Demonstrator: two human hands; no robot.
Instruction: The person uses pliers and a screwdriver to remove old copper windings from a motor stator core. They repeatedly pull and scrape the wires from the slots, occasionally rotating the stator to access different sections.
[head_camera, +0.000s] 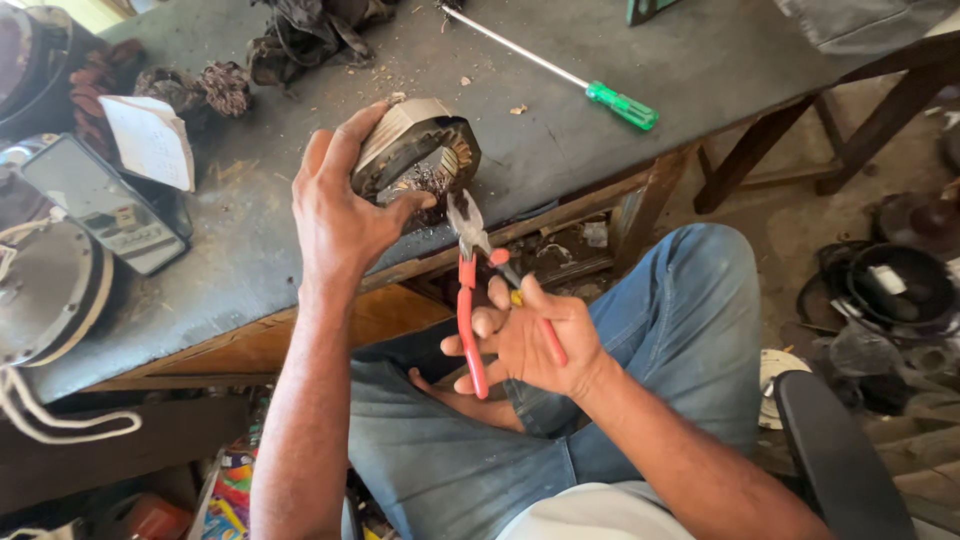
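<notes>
Our left hand (340, 215) clasps the motor stator (415, 150) above the tabletop (600, 130). Our right hand (525, 340) grasps red-handled pliers (468, 270), their tip at the stator.

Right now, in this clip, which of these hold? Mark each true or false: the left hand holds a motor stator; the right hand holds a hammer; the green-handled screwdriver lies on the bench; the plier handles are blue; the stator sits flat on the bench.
1. The left hand holds a motor stator: true.
2. The right hand holds a hammer: false, it holds pliers.
3. A green-handled screwdriver lies on the bench: true.
4. The plier handles are blue: false, they are red.
5. The stator sits flat on the bench: false, it is gripped and tilted at the bench edge.
</notes>
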